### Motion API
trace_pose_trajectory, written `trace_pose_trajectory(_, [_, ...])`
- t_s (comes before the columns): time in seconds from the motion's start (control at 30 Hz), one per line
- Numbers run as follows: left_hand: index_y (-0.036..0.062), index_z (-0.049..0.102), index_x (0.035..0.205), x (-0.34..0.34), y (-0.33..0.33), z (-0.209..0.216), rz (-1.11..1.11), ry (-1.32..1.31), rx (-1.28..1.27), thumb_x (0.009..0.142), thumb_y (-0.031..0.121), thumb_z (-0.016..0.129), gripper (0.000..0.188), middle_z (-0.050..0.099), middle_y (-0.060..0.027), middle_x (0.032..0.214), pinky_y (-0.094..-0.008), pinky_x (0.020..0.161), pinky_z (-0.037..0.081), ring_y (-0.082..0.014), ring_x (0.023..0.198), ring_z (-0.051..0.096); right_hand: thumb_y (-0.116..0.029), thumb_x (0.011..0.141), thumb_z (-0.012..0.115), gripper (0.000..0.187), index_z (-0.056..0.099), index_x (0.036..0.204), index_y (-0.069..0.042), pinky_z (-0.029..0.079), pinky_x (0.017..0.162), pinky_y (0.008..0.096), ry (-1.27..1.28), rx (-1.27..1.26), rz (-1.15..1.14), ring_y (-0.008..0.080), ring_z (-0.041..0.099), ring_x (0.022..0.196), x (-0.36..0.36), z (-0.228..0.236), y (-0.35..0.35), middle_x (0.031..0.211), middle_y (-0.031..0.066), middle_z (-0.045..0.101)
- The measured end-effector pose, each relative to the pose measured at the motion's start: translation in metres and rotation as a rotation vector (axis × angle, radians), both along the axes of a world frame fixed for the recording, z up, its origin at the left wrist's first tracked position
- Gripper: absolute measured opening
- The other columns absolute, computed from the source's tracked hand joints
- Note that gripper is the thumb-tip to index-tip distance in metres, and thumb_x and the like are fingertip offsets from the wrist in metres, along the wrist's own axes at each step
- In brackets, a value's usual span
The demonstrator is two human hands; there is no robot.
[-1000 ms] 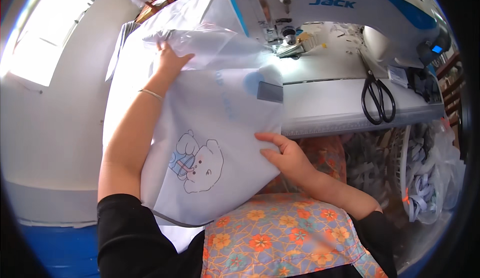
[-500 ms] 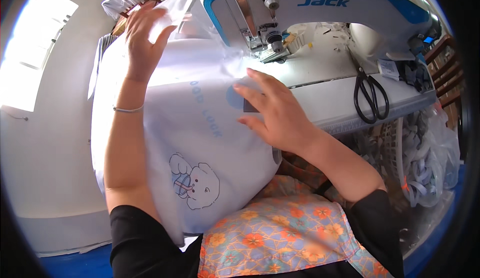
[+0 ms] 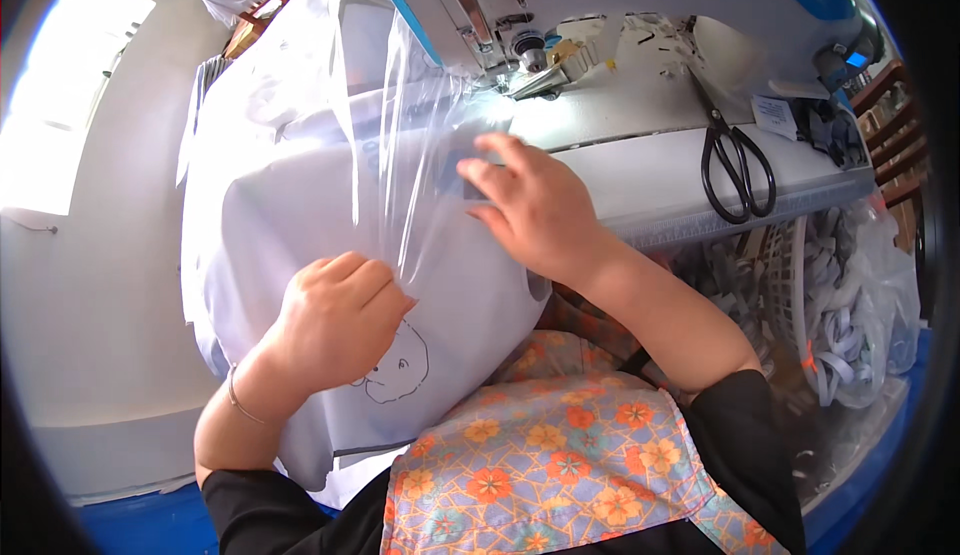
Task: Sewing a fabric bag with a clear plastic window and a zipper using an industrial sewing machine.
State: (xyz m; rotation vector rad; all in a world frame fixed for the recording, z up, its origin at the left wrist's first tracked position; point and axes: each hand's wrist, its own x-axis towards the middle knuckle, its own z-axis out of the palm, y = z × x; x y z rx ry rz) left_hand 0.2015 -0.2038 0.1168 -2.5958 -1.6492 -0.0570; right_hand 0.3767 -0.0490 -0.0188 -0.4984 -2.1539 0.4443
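Observation:
White fabric (image 3: pixel 270 220) covers the left part of the table and hangs over the near edge, with a line-drawn puppy (image 3: pixel 405 370) on it. Clear plastic film (image 3: pixel 405 170) stretches in shiny folds from the sewing machine's (image 3: pixel 640 0) needle area towards me. My left hand (image 3: pixel 340 320) is closed on the film's near end, above the puppy drawing. With fingers apart and slightly bent, my right hand (image 3: pixel 545 205) is just in front of the lit needle area, beside the film; whether its fingertips touch the film or fabric I cannot tell.
Black-handled scissors (image 3: pixel 738 170) lie on the table at the right. Thread scraps (image 3: pixel 650 40) are scattered under the machine arm. Below the right table edge stand a white plastic basket (image 3: pixel 798 295) and a clear bag (image 3: pixel 870 305) with pale strips.
My left hand has come down and towards me from the far left, drawing the film out into taut folds. My right hand has shifted slightly left. The fabric's far part has bunched up.

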Motion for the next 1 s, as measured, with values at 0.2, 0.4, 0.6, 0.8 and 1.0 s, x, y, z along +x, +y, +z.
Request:
trace_pose_trajectory(0.2, [0.0005,0.067,0.101,0.047,0.061,0.056,-0.136,-0.277,-0.01,0.082,0.015,0.067,0.024,0.066,-0.016,0.111,-0.0433,0.082,0.051,-0.0351,0.099,0.064,-0.003,0.081,0.065,0.02,0.069,0.101,-0.003,0.057,0.071,0.0384,0.153,0.055,-0.001,0.0299,0.069,0.085,0.001,-0.017,0.007,0.097,0.0128,0.069])
trace_pose_trajectory(0.4, [-0.0028,0.065,0.104,0.049,0.16,-0.02,0.253,-0.017,-0.43,0.089,0.032,0.06,0.038,0.067,-0.0229,0.1,-0.0454,0.086,0.052,-0.0412,0.095,0.065,0.004,0.081,0.062,0.024,0.066,0.103,-0.002,0.055,0.064,0.0419,-0.083,0.027,0.096,0.0344,0.067,0.078,0.026,-0.001,0.011,0.092,0.015,0.067])
trace_pose_trajectory(0.6, [-0.0003,0.061,0.113,0.025,0.12,-0.072,0.134,0.192,0.051,0.076,0.031,0.073,0.05,0.061,-0.0172,0.118,-0.0453,0.094,0.046,-0.0323,0.112,0.058,-0.006,0.087,0.071,0.034,0.056,0.118,0.001,0.059,0.075,0.0352,-0.047,-0.859,0.123,0.0275,0.07,0.083,0.06,-0.007,-0.054,0.105,0.0182,0.066])
trace_pose_trajectory(0.8, [0.0034,0.062,0.099,0.016,0.134,-0.081,0.04,0.575,0.234,0.074,0.01,0.066,0.026,0.062,-0.012,0.107,-0.0411,0.093,0.048,-0.0277,0.102,0.061,-0.009,0.09,0.068,0.027,0.054,0.113,-0.002,0.054,0.068,0.0364,-0.233,-0.875,0.195,0.0267,0.068,0.08,0.055,-0.041,-0.082,0.089,0.0176,0.065])
trace_pose_trajectory(1.0, [0.0058,0.063,0.093,0.01,0.165,-0.07,-0.192,0.433,0.3,0.078,0.006,0.066,0.015,0.066,-0.009,0.091,-0.0364,0.091,0.051,-0.023,0.094,0.066,-0.006,0.094,0.063,0.018,0.063,0.111,-0.004,0.052,0.071,0.0307,0.092,-0.881,0.229,0.02,0.066,0.078,0.046,-0.048,-0.079,0.094,0.013,0.069])
